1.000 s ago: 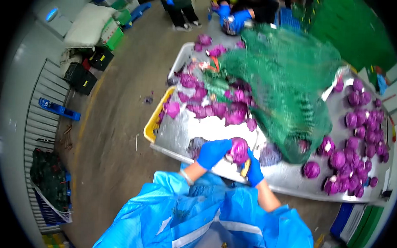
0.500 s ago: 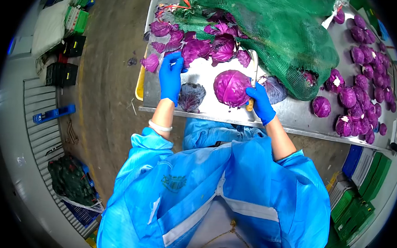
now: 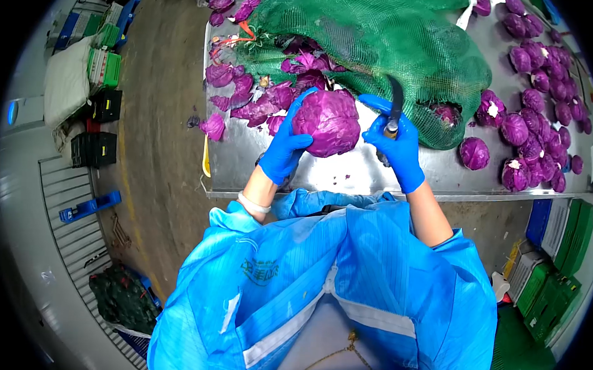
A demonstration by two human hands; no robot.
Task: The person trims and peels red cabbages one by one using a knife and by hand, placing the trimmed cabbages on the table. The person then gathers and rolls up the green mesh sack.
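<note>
My left hand (image 3: 286, 143), in a blue glove, grips the left side of a red cabbage (image 3: 327, 123) and holds it up over the near part of the metal table. Its fingers curve around the far-left side. In my right hand (image 3: 396, 140), also gloved, is a knife (image 3: 397, 100) with a curved dark blade pointing away from me. The right forefinger stretches toward the cabbage, with a small gap between them. Loose purple cabbage leaves (image 3: 255, 110) lie just beyond my left hand.
A green mesh sack (image 3: 382, 46) with cabbage inside spreads across the metal table (image 3: 244, 174). Several whole red cabbages (image 3: 514, 130) are heaped at the right. Dark crates (image 3: 94, 150) and a blue pallet piece (image 3: 90, 206) are on the left side.
The cabbage has been raised off the tabletop, and my left hand has moved right to hold it. My right hand has come away from the cabbage, keeping the knife.
</note>
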